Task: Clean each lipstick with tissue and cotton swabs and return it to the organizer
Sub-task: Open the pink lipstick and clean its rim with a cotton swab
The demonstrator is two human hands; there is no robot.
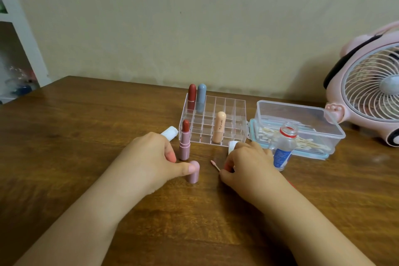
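Wooden table (86, 136) beneath both hands. Pink fan (367, 97) far right of the right hand, at the wall. Clear box of cotton swabs (302, 127) just beyond the right hand, small open bottle (282, 149) touching its front. Clear organizer (228, 114) beyond and between the hands: red and blue lipsticks in back-left cells, peach one in front. Left hand (151, 157), tissue (170, 133) behind its fingers, thumb touching pink cap (193, 171). Open pink lipstick (185, 142) upright just past the fingertips. Right hand (248, 164) pinching stained cotton swab (215, 165), white tissue at its knuckles.
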